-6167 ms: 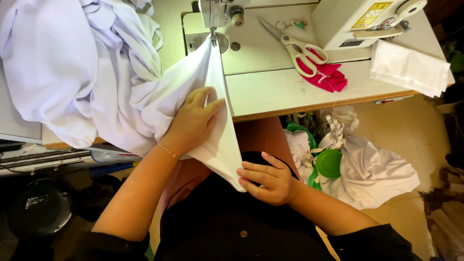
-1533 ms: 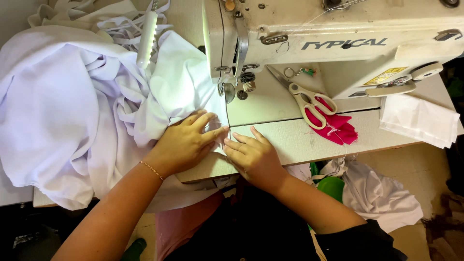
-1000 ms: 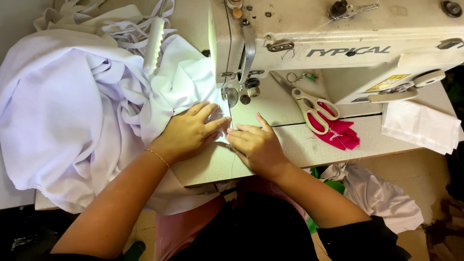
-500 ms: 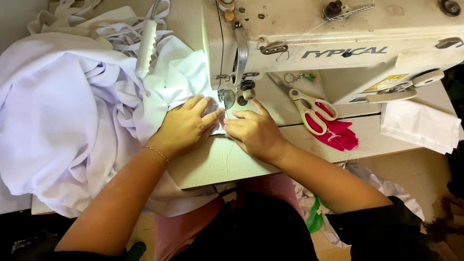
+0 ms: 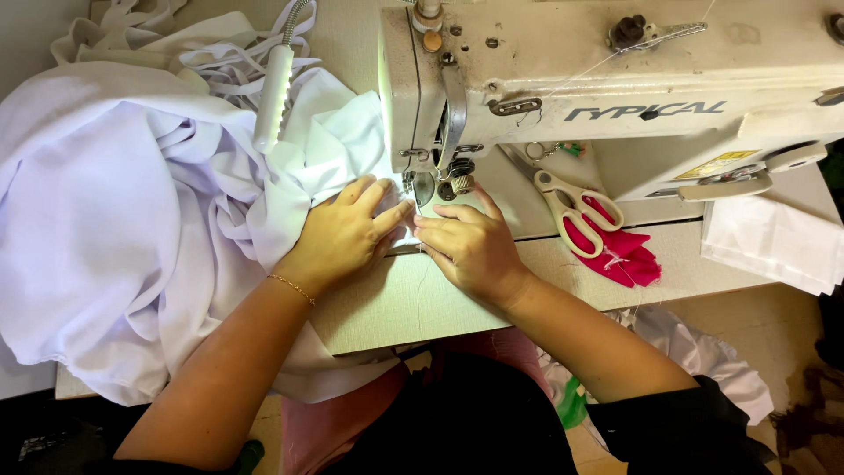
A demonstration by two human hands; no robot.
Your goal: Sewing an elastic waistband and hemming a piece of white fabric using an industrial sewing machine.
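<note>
Both hands lie flat, ungrasping: left hand (image 5: 347,236) and right hand (image 5: 466,246) pin the white fabric (image 5: 132,229) just before the presser foot (image 5: 420,189).

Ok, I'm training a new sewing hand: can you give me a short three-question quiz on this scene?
1. True or false: both hands press the white cloth flat by the needle.
2. What lies on the pink cloth? A) scissors B) a ruler C) a spool
3. Which hand wears a thin bracelet?

Key:
1. True: the left hand and right hand lie flat on it, fingertips by the presser foot.
2. A, the scissors.
3. The left.
</note>
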